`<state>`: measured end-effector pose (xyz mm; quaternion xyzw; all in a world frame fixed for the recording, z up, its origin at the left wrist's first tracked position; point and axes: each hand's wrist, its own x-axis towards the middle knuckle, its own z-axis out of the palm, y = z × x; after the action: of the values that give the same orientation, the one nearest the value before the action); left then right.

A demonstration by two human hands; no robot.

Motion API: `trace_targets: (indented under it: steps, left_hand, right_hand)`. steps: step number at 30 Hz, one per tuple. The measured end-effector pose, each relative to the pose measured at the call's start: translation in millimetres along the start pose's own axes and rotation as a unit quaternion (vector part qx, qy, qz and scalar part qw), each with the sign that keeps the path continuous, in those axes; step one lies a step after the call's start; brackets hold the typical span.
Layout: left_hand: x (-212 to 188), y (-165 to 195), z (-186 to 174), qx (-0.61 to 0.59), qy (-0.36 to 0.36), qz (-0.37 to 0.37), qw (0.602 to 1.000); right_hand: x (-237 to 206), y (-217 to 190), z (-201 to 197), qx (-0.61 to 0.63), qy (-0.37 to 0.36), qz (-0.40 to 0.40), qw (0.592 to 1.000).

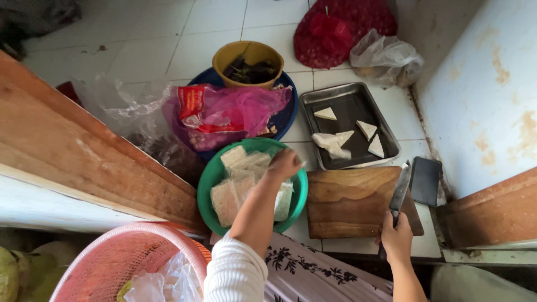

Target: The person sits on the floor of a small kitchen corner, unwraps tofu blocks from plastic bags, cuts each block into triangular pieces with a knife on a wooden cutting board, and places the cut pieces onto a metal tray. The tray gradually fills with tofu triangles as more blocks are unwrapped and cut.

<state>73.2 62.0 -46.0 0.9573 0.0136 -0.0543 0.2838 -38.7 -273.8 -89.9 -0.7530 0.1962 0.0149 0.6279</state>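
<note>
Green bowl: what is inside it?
The green bowl holds pale tofu blocks, some apparently wrapped. The left hand reaches in, covering part of them; the bottom is hidden.

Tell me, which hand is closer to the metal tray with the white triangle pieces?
The left. The left hand is over the green bowl, just beside the metal tray. The right hand is farther back, holding a knife at the wooden cutting board.

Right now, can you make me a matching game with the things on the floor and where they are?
Things:
1. knife
2. tofu triangles
3. yellow bowl
4. left hand

Places:
A. on the blue plate
B. in the metal tray
C. in the right hand
D. over the green bowl

Pairs: 1-C, 2-B, 3-A, 4-D
</note>
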Motion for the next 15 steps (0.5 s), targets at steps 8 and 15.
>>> trace_targets:
  steps: [8, 15]
  left_hand:
    - [-14, -18, 6, 0.199, -0.219, -0.119, 0.948]
    - [-35, -5, -5, 0.199, -0.212, -0.073, 0.954]
  right_hand:
    - [-10, 2, 3, -0.061, -0.007, 0.004, 0.998]
    - [-14, 11, -9, -0.036, -0.017, 0.002, 0.999]
